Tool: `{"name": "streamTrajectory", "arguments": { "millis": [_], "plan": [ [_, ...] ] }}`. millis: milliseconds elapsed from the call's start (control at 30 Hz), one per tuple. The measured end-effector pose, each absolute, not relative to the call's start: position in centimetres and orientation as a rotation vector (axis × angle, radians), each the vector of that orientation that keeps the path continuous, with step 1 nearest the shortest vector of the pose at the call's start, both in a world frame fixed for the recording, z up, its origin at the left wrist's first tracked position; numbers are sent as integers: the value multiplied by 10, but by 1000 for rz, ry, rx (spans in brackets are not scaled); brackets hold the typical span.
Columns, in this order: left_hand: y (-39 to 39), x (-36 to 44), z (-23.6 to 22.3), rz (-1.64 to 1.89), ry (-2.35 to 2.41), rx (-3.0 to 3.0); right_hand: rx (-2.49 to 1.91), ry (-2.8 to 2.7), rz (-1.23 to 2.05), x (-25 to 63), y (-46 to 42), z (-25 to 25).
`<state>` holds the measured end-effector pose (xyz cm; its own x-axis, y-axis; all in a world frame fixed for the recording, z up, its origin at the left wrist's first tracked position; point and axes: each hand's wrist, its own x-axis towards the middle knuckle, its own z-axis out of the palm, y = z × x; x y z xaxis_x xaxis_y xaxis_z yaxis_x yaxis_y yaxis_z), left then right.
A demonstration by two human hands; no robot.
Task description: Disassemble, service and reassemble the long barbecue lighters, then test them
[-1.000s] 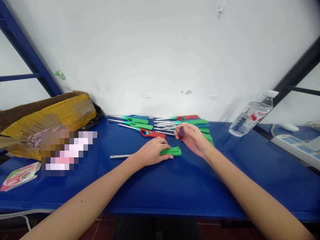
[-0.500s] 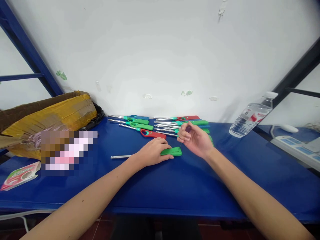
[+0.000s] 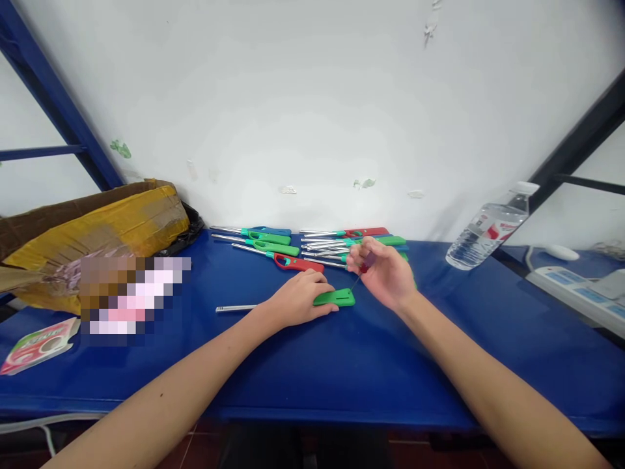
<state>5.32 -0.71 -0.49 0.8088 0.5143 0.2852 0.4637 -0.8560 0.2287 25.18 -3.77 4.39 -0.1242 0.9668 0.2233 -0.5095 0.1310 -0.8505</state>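
Note:
My left hand is closed around a green stick lighter, pressing it flat on the blue table. The lighter's metal tube sticks out to the left from behind my wrist, and its green end points right. My right hand has its fingers curled round a small screwdriver with a dark red-purple handle, partly hidden in the palm. Its thin shaft slants down to the green end of the lighter. Just behind my hands lies a red stick lighter.
Other stick lighters in green, blue and red lie in two groups along the wall. An open cardboard box and a card package sit at left. On the right are a tilted water bottle and a power strip.
My right hand has turned, its fingers loosening and rolling round the screwdriver, whose handle now sits lower and more tilted. My left hand and the green lighter have stayed in place.

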Motion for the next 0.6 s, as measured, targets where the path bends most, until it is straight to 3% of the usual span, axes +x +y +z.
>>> {"name": "streamTrajectory", "arguments": {
  "millis": [200, 600],
  "plan": [
    [-8, 54, -4, 514, 776, 2837, -550, -1067, 1509, 260, -31, 42],
    [-9, 54, -4, 506, 785, 2863, -670, -1137, 1282, 252, -31, 40]
  ]
}}
